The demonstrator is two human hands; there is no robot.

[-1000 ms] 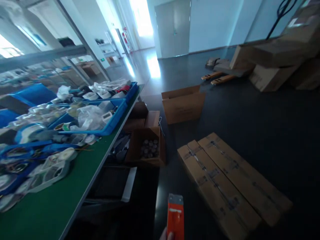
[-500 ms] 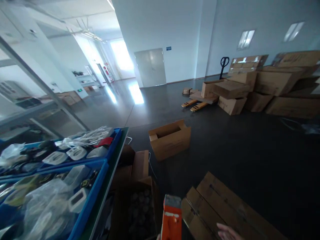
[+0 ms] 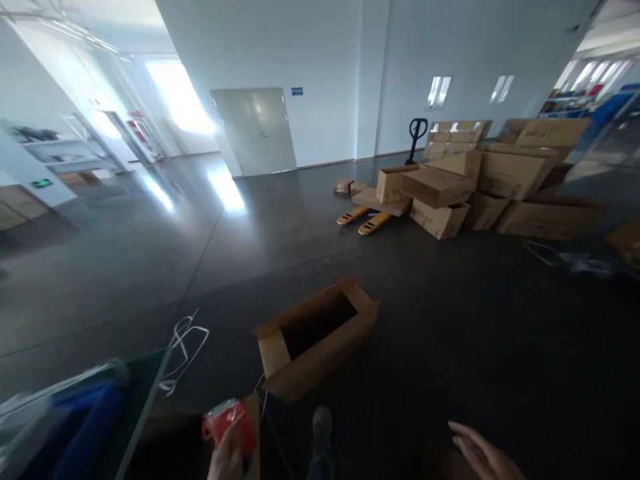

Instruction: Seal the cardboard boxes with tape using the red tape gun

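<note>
At the bottom edge my left hand is closed around an orange-red tape dispenser, which is blurred by motion. My right hand reaches in from the lower right with its fingers stretched out and nothing in it. An open cardboard box lies on the dark floor just ahead, between the two hands. My shoe shows at the bottom centre.
A green table corner with blue bins and white cables sits at lower left. A yellow pallet jack and stacked cardboard boxes stand at the back right. A grey double door is in the far wall.
My view has swung up and away from the table and the flat cartons. The tape dispenser has dropped lower and to the left. My right hand has come further into view.
</note>
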